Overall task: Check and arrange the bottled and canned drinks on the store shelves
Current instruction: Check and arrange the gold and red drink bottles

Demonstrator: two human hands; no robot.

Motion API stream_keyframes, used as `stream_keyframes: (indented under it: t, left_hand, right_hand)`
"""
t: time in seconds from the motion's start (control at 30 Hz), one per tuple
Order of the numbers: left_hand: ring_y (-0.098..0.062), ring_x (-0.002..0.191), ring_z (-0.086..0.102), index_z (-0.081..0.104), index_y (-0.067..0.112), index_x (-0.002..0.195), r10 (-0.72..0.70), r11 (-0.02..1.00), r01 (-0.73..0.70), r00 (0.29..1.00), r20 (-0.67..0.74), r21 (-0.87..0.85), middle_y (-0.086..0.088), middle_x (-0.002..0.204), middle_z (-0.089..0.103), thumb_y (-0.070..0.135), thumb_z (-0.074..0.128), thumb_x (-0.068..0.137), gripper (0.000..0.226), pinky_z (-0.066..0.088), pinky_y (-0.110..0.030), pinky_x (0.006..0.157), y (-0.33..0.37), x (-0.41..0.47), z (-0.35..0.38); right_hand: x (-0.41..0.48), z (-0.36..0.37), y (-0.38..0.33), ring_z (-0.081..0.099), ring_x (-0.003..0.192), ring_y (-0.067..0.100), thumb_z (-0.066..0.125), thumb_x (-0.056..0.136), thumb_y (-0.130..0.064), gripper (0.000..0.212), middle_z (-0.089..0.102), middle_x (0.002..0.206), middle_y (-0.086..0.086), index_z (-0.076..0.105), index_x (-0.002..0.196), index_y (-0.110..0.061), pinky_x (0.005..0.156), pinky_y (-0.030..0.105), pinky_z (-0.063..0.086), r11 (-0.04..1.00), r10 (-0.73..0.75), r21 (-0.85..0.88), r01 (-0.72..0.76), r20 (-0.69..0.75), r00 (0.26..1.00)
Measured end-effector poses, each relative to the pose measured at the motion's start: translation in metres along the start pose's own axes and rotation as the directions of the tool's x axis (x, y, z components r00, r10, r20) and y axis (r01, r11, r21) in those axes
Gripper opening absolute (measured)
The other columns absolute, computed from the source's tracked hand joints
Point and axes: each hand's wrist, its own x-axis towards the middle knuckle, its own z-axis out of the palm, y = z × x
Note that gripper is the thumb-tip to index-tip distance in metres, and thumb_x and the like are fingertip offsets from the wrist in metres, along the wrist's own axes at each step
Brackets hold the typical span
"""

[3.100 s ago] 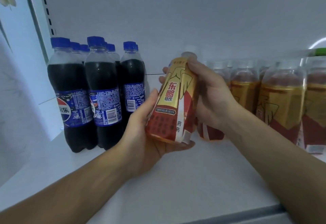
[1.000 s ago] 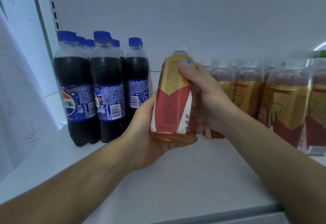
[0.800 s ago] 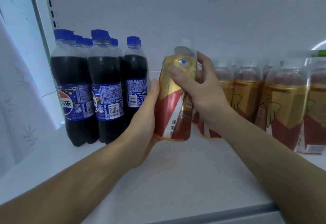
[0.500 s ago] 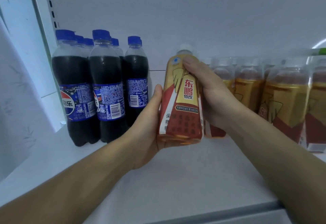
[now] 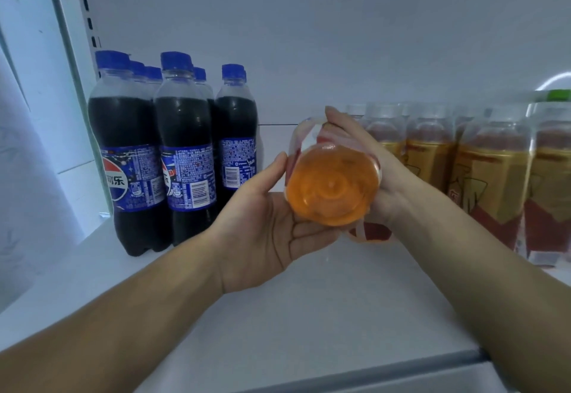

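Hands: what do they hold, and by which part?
One drink bottle: left hand under its side near the base, right hand round its body.

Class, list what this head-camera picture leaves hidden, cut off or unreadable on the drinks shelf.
Head view:
held bottle: cap and label text hidden; its base faces the camera, and the right hand covers its side.
rear cola bottles: only caps show behind the front row.
green-capped item: blurred, cut by the right edge.
gold-label bottles: print blurred.

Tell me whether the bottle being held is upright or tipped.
Tipped. The orange bottle lies on its side: its round base faces the camera, top pointing away, held between the left hand and right hand.
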Motion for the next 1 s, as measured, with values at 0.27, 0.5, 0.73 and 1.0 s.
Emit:
stream_keyframes:
  t: [0.27, 0.5, 0.73, 1.0]
  left_hand:
    - [-0.030, 0.104, 0.072, 0.079, 0.013, 0.102, 0.080, 0.961, -0.019, 0.974, -0.212, 0.277, -0.013, 0.109, 0.075, 0.062, 0.042, 0.095, 0.062, 0.054, -0.046, 0.094, -0.002, 0.004, 0.004]
    - [0.000, 0.082, 0.071, 0.069, 0.026, 0.107, 0.414, 0.808, -0.144, 0.828, -0.377, 0.572, 0.006, 0.102, 0.075, 0.032, 0.055, 0.100, 0.017, 0.055, -0.016, 0.072, 0.000, 0.009, -0.005]
    - [-0.014, 0.130, 0.049, 0.035, 0.029, 0.149, 0.512, 0.583, -0.053, 0.798, -0.317, 0.811, 0.010, 0.131, 0.052, 0.014, 0.071, 0.089, 0.072, 0.041, -0.040, 0.109, 0.000, 0.010, -0.013]
    - [-0.016, 0.119, 0.057, 0.039, 0.023, 0.147, 0.558, 0.511, 0.007, 0.757, -0.338, 0.859, 0.005, 0.137, 0.055, 0.021, 0.076, 0.086, 0.072, 0.050, -0.041, 0.102, -0.001, 0.012, -0.026]
  right_hand:
    - [0.005, 0.003, 0.005, 0.074, 0.069, 0.021, 0.071, 0.088, -0.042, 0.040, 0.075, 0.078, 0.007, 0.068, 0.113, -0.011, 0.069, 0.035, 0.062, 0.989, -0.145, -0.045, 0.142, -0.073, 0.987]
    - [0.012, 0.014, 0.017, 0.074, 0.095, 0.015, 0.080, 0.081, -0.030, 0.071, 0.070, 0.119, 0.001, 0.045, 0.143, -0.024, 0.080, 0.033, 0.060, 0.867, -0.381, -0.389, 0.310, -0.118, 0.917]
    - [0.020, 0.031, 0.014, 0.056, 0.128, 0.023, 0.075, 0.087, -0.043, 0.089, 0.050, 0.147, -0.001, 0.019, 0.156, -0.038, 0.109, 0.048, 0.045, 0.767, -0.309, -0.612, 0.192, -0.091, 0.947]
    - [0.003, 0.026, 0.022, 0.057, 0.104, 0.011, 0.070, 0.094, -0.026, 0.057, 0.061, 0.129, -0.006, 0.042, 0.143, -0.024, 0.074, 0.018, 0.044, 0.723, -0.189, -0.690, 0.032, -0.153, 0.970]
